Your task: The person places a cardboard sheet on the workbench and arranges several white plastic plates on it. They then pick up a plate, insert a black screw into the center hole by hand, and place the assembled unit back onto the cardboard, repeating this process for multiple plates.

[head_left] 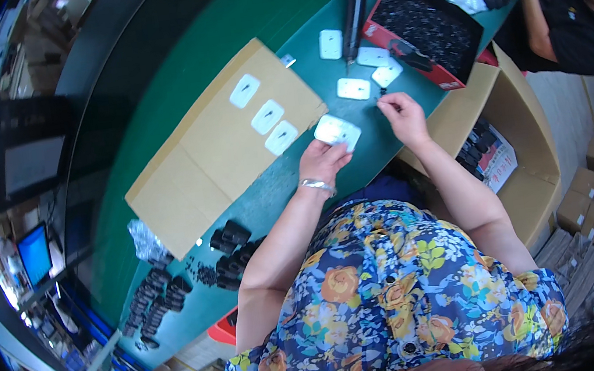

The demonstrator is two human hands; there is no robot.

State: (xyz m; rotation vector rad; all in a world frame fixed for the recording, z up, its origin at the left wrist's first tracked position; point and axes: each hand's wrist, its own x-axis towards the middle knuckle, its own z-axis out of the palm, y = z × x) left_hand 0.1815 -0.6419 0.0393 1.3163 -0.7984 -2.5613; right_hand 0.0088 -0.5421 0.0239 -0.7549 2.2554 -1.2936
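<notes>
My left hand (323, 158) is closed on a white rounded plate (339, 133), held over the green table edge. Right of it, my right hand (405, 117) pinches with thumb and forefinger; a small dark piece (383, 92) shows at the fingertips, too small to name. Beyond my hands lie several more white plates (353, 89), some overlapping. Three white plates (267, 116) with dark marks in their middles lie in a row on a flat cardboard sheet (191, 170) to the left.
A red box (451, 83) full of small black pieces stands at the far right, beside a long black tool (355, 19). Black parts (156, 303) cluster on the table at left. An open carton (531, 157) is by my right arm. Another person (559, 27) works at the upper right.
</notes>
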